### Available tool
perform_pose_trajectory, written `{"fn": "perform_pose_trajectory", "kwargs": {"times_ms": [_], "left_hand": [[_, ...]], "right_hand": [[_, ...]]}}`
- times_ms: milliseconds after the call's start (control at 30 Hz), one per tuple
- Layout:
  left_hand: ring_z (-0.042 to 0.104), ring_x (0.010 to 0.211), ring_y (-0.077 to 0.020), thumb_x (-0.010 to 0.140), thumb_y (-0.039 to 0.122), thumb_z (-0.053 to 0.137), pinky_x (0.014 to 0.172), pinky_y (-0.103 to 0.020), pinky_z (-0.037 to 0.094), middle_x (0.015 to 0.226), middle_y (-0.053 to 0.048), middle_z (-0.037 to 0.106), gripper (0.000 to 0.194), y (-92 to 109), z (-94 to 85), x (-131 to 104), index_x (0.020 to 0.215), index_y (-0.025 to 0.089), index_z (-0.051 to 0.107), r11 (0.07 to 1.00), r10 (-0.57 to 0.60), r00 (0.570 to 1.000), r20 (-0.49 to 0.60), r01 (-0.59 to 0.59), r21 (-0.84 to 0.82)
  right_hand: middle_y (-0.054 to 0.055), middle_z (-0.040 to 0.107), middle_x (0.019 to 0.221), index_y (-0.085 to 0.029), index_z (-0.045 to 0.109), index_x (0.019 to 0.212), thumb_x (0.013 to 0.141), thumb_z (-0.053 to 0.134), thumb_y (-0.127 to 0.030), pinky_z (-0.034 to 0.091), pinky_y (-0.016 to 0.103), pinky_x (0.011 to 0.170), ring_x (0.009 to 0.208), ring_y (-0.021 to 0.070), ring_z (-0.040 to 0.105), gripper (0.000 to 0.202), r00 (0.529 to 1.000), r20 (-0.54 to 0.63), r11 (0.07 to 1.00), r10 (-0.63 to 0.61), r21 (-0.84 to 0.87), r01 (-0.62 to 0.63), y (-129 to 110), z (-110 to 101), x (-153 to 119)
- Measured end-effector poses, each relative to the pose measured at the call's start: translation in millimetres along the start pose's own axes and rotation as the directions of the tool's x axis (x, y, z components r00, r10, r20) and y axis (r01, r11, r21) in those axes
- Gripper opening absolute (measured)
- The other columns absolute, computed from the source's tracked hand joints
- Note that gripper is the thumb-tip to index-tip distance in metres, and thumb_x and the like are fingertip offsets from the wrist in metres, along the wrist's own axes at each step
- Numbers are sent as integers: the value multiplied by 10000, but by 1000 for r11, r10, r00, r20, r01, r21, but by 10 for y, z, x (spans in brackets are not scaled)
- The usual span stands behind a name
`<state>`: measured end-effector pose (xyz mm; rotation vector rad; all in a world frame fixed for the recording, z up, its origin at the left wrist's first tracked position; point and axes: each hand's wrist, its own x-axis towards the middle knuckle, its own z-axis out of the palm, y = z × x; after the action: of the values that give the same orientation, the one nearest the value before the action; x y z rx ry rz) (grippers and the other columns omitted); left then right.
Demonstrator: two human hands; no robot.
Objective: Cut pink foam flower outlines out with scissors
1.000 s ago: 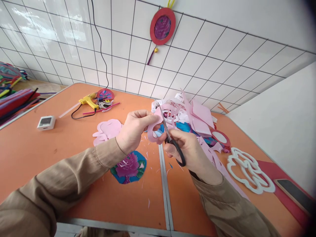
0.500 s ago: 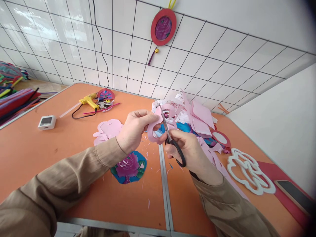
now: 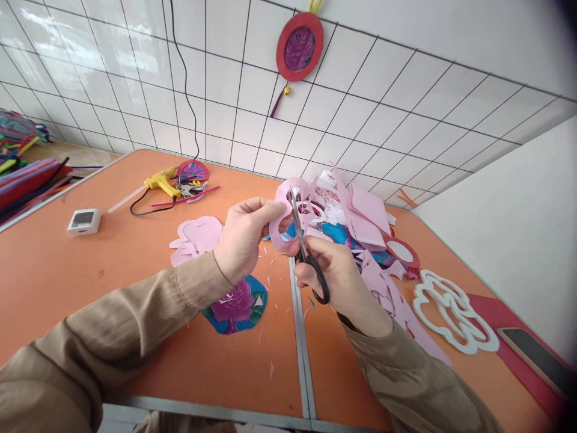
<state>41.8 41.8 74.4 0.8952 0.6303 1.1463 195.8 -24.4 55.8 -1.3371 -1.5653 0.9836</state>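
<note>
My left hand [image 3: 246,237] pinches a curved piece of pink paper [image 3: 278,233] between thumb and fingers, above the middle of the table. Around the black-handled scissors [image 3: 321,281] my right hand [image 3: 336,270] is closed, blades pointing up and away at the inner edge of the pink paper. Whether the blades touch the paper I cannot tell. Below my left forearm lies a blue fabric cutout with a purple flower [image 3: 234,307], partly covered by the sleeve. Pink paper shapes [image 3: 201,233] rest just left of my left hand.
Pink paper scraps [image 3: 369,210] and cloth pile up at the back right, near a white cloud-shaped frame [image 3: 424,307] and a phone [image 3: 536,355]. A yellow glue gun [image 3: 163,180] and a small white device [image 3: 84,221] are at left. A round red ornament [image 3: 300,47] hangs on the wall.
The pink paper has turned in my left hand, its curve now extending upward behind the blades. My right hand and the scissors have shifted slightly left.
</note>
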Motion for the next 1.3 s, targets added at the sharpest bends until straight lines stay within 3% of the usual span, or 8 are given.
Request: {"fn": "perform_pose_trajectory", "kwargs": {"times_ms": [500, 733, 933, 1300], "left_hand": [[564, 613, -106, 735, 241, 730, 632, -254, 457, 621, -23, 622, 234, -3, 16, -24, 552, 151, 616, 1000, -13, 1000, 5, 13, -16], [571, 612, -106, 730, 237, 736, 629, -251, 460, 629, -27, 633, 223, 4, 24, -19, 562, 145, 622, 1000, -14, 1000, -7, 14, -22], [567, 601, -106, 750, 242, 719, 604, -246, 451, 629, -38, 641, 220, -20, 21, -13, 576, 134, 637, 1000, -14, 1000, -16, 14, -18], [551, 560, -112, 767, 248, 703, 560, -261, 439, 603, -28, 599, 258, -22, 14, -6, 555, 134, 610, 999, -15, 1000, 23, 16, -51]], "right_hand": [[-43, 444, 644, -202, 615, 873, 701, 728, -772, 354, 280, 482, 511, 108, 406, 607, 999, -5, 998, -36, -58, 35, 98, -1, -2], [-41, 439, 640, -188, 616, 849, 690, 706, -806, 351, 274, 482, 506, 106, 420, 644, 999, -20, 997, -44, -66, 43, 57, 10, 3], [-53, 420, 613, -187, 613, 837, 692, 760, -742, 319, 258, 478, 483, 103, 435, 593, 999, -15, 997, -49, -57, 48, 35, 7, 4], [-58, 434, 569, -198, 595, 850, 695, 683, -824, 386, 253, 451, 471, 105, 435, 651, 1000, 1, 999, -16, -33, 16, 21, 16, -5]]}}
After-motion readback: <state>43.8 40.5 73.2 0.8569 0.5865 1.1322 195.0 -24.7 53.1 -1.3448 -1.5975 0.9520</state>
